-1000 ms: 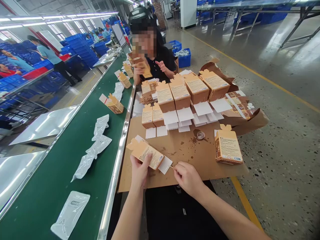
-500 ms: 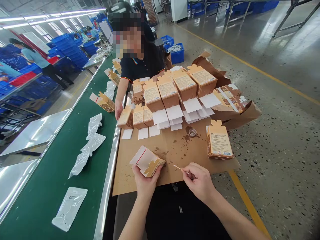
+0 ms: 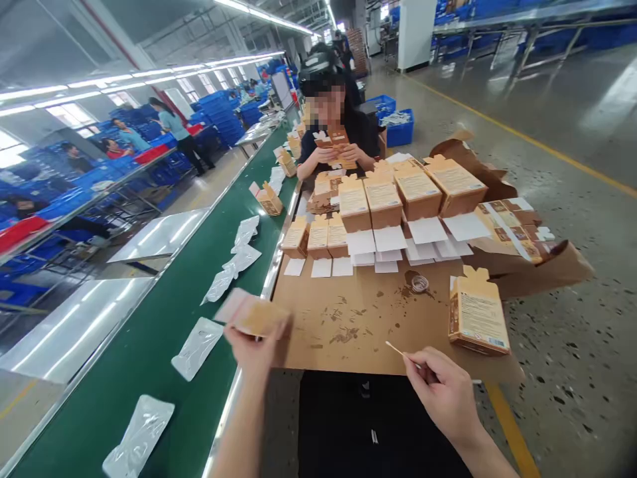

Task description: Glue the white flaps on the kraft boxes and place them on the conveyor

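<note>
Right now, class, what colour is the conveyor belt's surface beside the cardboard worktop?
Dark green: the conveyor belt shows best in the head view, its only view.

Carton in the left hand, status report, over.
Left hand gripping a blurred carton above the conveyor edge. Right hand pinching a thin stick over the cardboard sheet. Nothing between them.

bright ceiling strips | glare on floor | held carton (image 3: 251, 315) seemingly motion-blurred

Both forearms were bare, no sleeves in view; the left hand (image 3: 256, 348) and right hand (image 3: 442, 392) were ungloved, over dark black trousers (image 3: 368, 431).
</note>
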Available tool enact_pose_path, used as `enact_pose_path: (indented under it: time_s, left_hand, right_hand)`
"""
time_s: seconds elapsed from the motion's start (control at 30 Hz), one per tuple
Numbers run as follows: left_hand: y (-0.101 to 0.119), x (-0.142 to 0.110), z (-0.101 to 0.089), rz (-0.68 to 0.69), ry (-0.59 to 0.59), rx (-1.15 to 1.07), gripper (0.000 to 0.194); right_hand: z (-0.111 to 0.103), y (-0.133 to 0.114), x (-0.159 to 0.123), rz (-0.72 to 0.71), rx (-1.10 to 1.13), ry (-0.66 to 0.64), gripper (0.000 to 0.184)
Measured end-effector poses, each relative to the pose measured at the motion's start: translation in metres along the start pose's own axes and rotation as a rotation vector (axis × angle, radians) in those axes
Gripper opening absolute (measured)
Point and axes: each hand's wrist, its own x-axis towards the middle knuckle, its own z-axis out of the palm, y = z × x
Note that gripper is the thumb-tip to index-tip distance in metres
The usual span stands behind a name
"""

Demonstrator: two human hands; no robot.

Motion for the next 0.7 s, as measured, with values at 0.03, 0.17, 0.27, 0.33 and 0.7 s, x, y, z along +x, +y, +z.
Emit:
enact_pose_path:
  time_s: [0.03,0.17,0.27,0.33,0.7]
  left_hand:
    - [-0.002,0.021,-0.013,0.01,0.071,-0.036,0.098]
    - [-0.013,0.09,-0.043,-0.036,0.197,-0.076,0.102]
    - [-0.02,0.117,-0.041,-0.198,0.132,0.062,0.096]
    - [-0.025,0.118,-0.041,-0.247,0.107,0.107,0.094]
    - [0.026,0.09,0.073,-0.055,-0.112,-0.078,0.057]
  right_hand:
    - [-0.002,0.003,-0.001,0.001,0.008,0.004,0.031]
    - [0.0,0.004,0.002,0.004,0.059,0.007,0.031]
    - [0.005,-0.004,0.01,0.001,0.086,-0.015,0.033]
    - [0.003,-0.009,0.015,0.009,0.09,-0.02,0.034]
    - [-0.031,-0.02,0.016,0.054,0.06,0.056,0.021]
